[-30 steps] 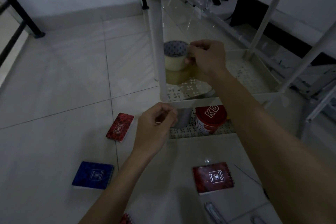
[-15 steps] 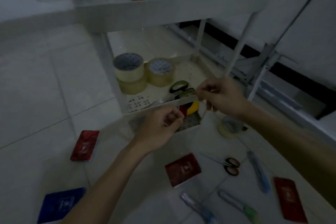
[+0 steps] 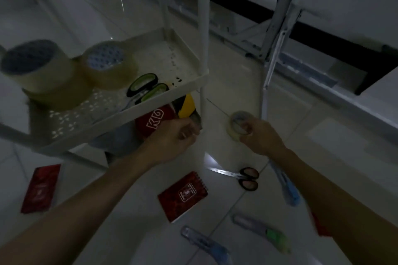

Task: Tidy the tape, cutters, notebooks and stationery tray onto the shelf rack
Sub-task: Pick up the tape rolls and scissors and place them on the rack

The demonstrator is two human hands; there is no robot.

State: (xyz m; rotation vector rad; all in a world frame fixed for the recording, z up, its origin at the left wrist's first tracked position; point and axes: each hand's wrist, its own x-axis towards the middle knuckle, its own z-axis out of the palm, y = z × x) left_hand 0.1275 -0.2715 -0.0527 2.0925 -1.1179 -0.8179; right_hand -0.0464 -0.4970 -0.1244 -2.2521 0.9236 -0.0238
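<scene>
R hand [image 3: 260, 137] low over the floor, fingers [image 3: 247, 128] curled onto a small clear tape roll [image 3: 235, 123] just right of the rack leg. L hand [image 3: 172, 139] loosely closed w/ nothing visible in it, at the front edge of the shelf rack [image 3: 150, 107]. On that tier: stacked tape rolls [image 3: 43, 75], another roll [image 3: 109, 64] beside, green-handled scissors [image 3: 146, 88]. On floor: red notebook [image 3: 183, 194], black scissors [image 3: 241, 176], cutters [image 3: 284, 185] near R forearm.

Tape rolls [image 3: 71, 71] on rack tray [image 3: 189, 60]; notebook [image 3: 183, 196], scissors [image 3: 243, 176] on floor.
</scene>
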